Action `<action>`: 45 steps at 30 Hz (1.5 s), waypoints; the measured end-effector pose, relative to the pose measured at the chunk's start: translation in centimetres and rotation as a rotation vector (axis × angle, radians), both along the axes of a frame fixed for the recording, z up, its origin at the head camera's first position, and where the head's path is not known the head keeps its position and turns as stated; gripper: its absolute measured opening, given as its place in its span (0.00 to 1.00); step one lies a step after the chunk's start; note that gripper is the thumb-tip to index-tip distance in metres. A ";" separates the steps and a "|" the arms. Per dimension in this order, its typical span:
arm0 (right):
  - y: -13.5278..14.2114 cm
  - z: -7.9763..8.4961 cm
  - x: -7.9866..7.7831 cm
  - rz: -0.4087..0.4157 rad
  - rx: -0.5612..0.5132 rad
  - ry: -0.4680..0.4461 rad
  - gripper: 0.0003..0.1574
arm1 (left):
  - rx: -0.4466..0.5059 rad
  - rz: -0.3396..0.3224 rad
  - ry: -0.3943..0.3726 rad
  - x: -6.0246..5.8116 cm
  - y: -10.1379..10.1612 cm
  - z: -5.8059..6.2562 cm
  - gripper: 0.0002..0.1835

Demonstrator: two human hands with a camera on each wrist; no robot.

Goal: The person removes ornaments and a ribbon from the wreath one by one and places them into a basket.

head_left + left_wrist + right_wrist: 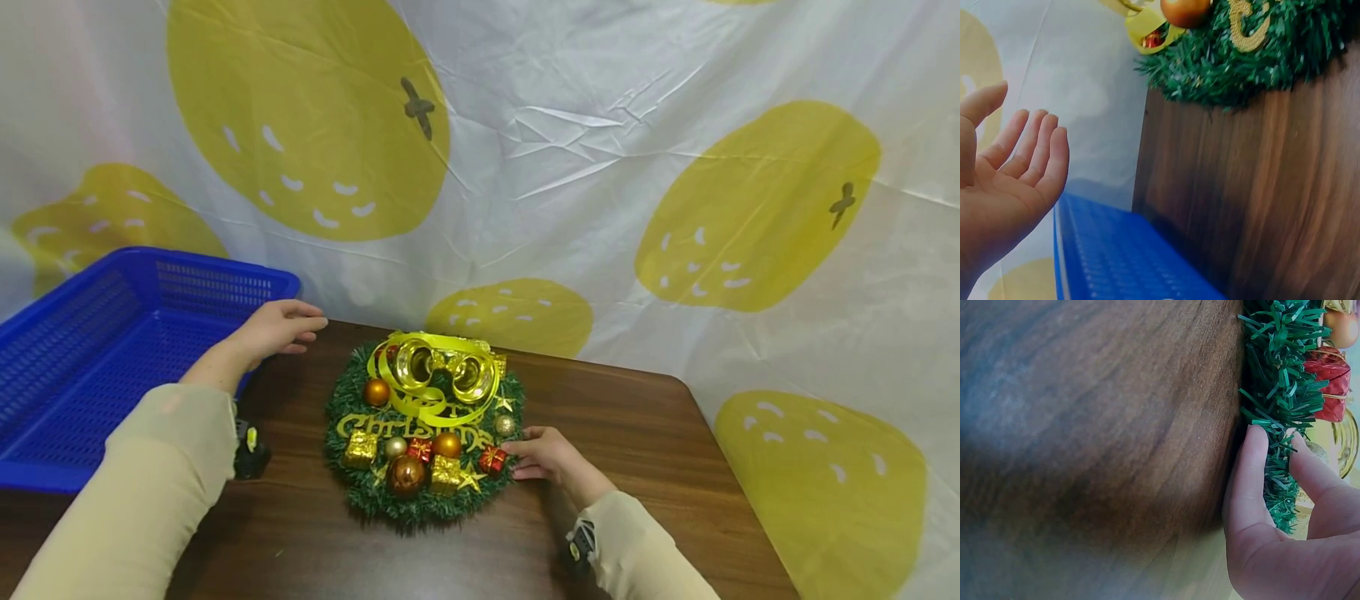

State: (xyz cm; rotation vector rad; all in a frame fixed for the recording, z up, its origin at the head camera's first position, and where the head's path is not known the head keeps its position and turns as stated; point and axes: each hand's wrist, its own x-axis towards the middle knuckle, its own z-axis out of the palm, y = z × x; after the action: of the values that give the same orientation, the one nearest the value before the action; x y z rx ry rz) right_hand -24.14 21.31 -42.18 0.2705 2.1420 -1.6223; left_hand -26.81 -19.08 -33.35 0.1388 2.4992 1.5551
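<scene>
A green tinsel Christmas wreath lies on the table, dressed with shiny balls, small wrapped boxes, gold lettering and a yellow ribbon with two gold bells near its far side. At its right edge, my right hand pinches the tinsel; in the right wrist view the thumb is over the wreath's decorated side and the fingers are along its underside. My left hand hovers beside the wreath's far left, fingers loosely bent and palm bare in the left wrist view.
A blue plastic basket with slotted walls stands at the left, its right rim close to my left hand and forearm. Behind the brown wooden table hangs a white cloth printed with yellow fruit.
</scene>
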 end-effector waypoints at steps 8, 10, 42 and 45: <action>0.0 -0.2 -0.1 -0.005 -0.009 -0.003 0.43 | 0.048 -0.013 -0.021 -0.4 1.6 -1.7 0.30; 0.0 -0.2 -0.1 -0.010 -0.005 -0.004 0.43 | 0.057 -0.013 -0.023 -0.3 2.0 -2.1 0.30; 0.1 -0.1 0.0 0.008 -0.019 -0.003 0.43 | 0.085 -0.042 -0.019 -0.2 6.2 -6.9 0.30; 0.0 -0.1 0.0 0.009 -0.026 0.000 0.39 | 0.088 -0.049 -0.020 -0.1 6.4 -7.1 0.30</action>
State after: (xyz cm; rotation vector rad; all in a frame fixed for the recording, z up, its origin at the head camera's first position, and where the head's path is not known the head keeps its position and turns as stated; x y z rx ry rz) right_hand -24.11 21.35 -42.26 0.2522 2.1170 -1.6436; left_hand -26.95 -12.71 -40.45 0.1948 2.3948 1.6390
